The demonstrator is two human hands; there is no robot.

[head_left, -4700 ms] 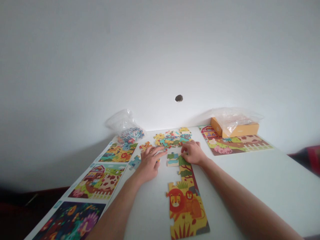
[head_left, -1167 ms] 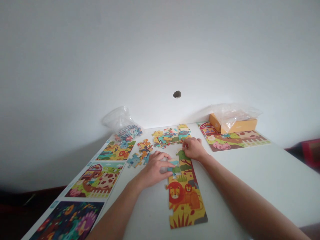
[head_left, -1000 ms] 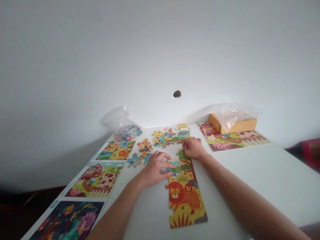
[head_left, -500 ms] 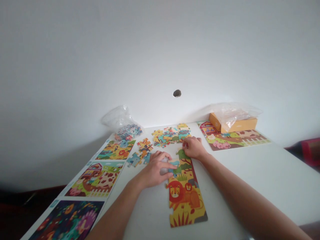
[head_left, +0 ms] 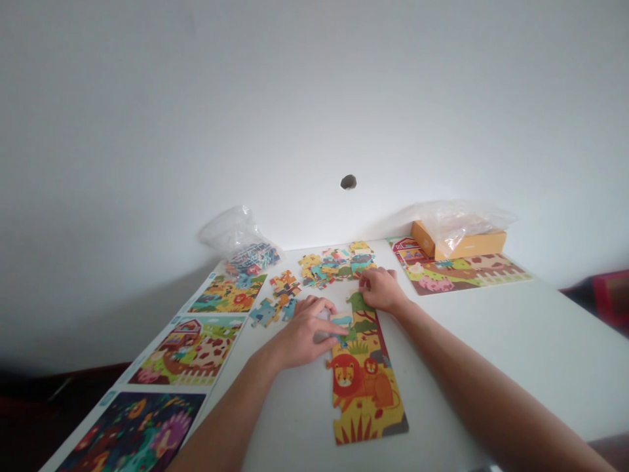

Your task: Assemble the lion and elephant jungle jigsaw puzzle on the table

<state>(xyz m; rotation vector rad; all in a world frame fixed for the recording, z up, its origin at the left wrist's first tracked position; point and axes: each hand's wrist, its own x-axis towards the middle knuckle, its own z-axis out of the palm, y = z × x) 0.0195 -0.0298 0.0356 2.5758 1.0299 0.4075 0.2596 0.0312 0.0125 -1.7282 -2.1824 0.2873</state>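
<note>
Joined puzzle strip with lions (head_left: 367, 383), one, lying flat from mid-table toward six o'clock. Blue-and-green piece (head_left: 343, 320), one, against the strip's upper left edge; whether fully seated cannot be told. Left hand (head_left: 308, 331), fingers spread, index tip on that piece. Right hand (head_left: 381, 290), fingers curled at the strip's far end; whether they pinch anything cannot be told. Loose pieces (head_left: 327, 269), heaped at twelve, partly hidden by the right hand; smaller cluster (head_left: 282, 295) at ten, just beyond the left. Clear bag of pieces (head_left: 253, 255) at eleven. Printed sheet (head_left: 194, 347), three pictures, seven to ten. Farm picture (head_left: 472, 278) at one, partly covered by an orange box (head_left: 472, 246) bearing crumpled clear plastic (head_left: 457, 216). White wall (head_left: 295, 118), holed, behind twelve.
</note>
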